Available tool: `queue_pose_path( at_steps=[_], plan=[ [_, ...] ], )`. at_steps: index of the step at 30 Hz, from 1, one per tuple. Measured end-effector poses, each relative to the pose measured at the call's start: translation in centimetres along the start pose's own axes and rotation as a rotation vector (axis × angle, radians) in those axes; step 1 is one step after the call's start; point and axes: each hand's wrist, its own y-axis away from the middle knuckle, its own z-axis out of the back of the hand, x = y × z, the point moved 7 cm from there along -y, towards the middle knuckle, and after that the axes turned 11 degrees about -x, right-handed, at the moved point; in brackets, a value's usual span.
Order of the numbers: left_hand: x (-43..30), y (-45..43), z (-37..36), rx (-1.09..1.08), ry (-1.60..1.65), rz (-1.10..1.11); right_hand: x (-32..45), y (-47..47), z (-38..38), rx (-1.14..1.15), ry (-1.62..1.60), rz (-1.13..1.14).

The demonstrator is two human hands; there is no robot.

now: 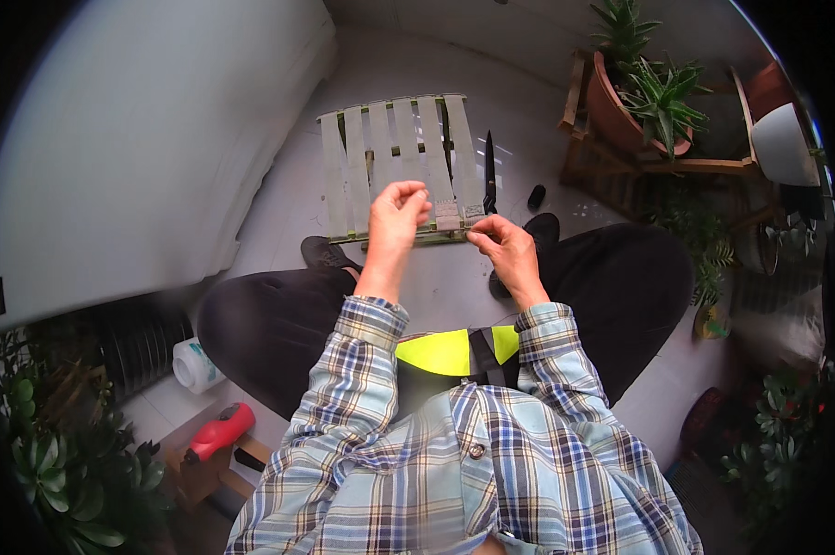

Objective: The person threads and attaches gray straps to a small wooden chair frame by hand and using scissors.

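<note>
A low stool (403, 166) with pale webbing straps over a greenish frame stands on the floor before me. Two straps at its near right corner carry stitched patches (448, 214), one pinkish and one grey. Above the stool's near edge is my left hand (398, 222), thumb and forefinger drawn together; anything thin between them is too small to make out. My right hand (511, 253) has its thumb and forefinger pinched at the near right corner, by the grey patch. Whether it grips a strap or thread cannot be told. A long black bladed tool (489, 170), probably scissors, lies just right of the stool.
Right of the tool lies a small black cylinder (536, 198). A wooden plant stand (695, 166) holds a terracotta pot (608, 111). A white appliance (146, 139) rises on the left. Behind my left knee are a white plastic bottle (199, 364) and a red-handled tool (223, 430).
</note>
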Motion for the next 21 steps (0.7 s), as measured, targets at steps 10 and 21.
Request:
queue_pose_path(
  at_steps=[10, 21],
  plan=[
    [7.9, 3.7, -3.7, 0.125, -0.048, 0.078, -1.8, -0.7, 0.3, 0.036, -0.455, -0.253],
    [9.5, 3.3, -4.0, 0.108, -0.049, 0.063, -5.1, -0.6, 0.9, -0.02, -0.209, -0.351]
  ],
)
